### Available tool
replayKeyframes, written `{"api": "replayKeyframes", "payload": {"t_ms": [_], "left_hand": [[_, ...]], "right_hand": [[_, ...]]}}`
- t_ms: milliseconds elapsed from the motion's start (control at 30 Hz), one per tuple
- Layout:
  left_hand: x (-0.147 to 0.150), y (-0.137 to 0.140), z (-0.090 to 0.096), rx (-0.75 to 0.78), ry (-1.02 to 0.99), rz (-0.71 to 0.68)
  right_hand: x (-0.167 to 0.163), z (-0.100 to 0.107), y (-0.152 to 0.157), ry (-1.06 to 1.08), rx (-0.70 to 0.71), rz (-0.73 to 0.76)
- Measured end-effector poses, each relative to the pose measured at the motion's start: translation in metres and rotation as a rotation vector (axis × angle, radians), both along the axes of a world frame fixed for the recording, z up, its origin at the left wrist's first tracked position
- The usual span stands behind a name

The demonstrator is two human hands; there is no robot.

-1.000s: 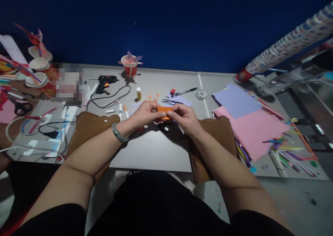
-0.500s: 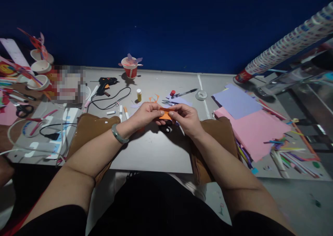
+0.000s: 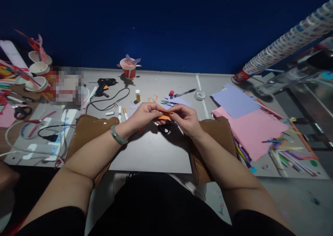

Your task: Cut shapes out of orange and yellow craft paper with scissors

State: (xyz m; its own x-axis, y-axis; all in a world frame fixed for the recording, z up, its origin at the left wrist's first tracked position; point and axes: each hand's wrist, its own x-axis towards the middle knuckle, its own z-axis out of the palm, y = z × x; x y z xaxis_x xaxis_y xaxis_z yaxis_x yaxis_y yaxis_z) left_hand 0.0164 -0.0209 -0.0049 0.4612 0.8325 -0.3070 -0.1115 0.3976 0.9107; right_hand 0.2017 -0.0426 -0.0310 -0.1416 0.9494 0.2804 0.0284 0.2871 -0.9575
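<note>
A small piece of orange paper (image 3: 164, 116) is held between both hands above the middle of the table; it looks folded along its upper edge. My left hand (image 3: 146, 115), with a green bangle at the wrist, pinches its left side. On the right side my right hand (image 3: 187, 121) pinches it between thumb and fingers. Below the hands lies a pair of scissors with black handles (image 3: 164, 128), partly hidden. Just beyond are orange paper scraps (image 3: 153, 99), small metal snips (image 3: 168, 103) and a purple paper scrap (image 3: 182, 101).
A black glue gun (image 3: 106, 85) with its cord and a decorated paper cup (image 3: 128, 68) stand behind at left. Pink paper (image 3: 249, 132) and purple paper (image 3: 235, 101) lie at right, near a leaning stack of cups (image 3: 286, 38). Brown cushions (image 3: 90, 133) flank the workspace.
The orange paper has tilted and shows a narrower face, with a fold along its top. Both hands stay in nearly the same place; the view has shifted slightly.
</note>
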Motion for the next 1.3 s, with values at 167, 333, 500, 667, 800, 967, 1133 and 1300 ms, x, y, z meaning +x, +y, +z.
{"api": "replayKeyframes", "payload": {"t_ms": [167,333,500,667,800,967,1133,1300], "left_hand": [[-0.003,0.0,0.0,0.007,-0.025,-0.038],[-0.006,0.003,-0.004,-0.005,-0.085,-0.077],[-0.008,0.005,-0.006,-0.009,-0.104,-0.093],[-0.008,0.005,-0.005,-0.018,-0.131,-0.094],[-0.01,0.006,-0.002,-0.06,-0.115,-0.103],[-0.012,0.01,0.0,-0.108,-0.108,-0.134],[-0.011,0.012,-0.001,-0.152,-0.093,-0.073],[-0.012,0.013,-0.004,-0.138,-0.105,-0.082]], "right_hand": [[0.001,0.0,0.002,-0.017,0.02,0.012],[0.001,0.002,0.001,0.018,0.002,0.06],[0.001,0.002,0.001,-0.01,0.012,0.042],[0.002,0.002,0.0,-0.009,0.041,0.046],[0.002,0.002,0.0,-0.028,0.056,0.041],[0.004,-0.002,0.001,-0.132,0.186,0.006],[0.005,-0.001,0.002,-0.24,0.327,-0.028],[0.005,0.0,0.002,-0.293,0.378,-0.028]]}}
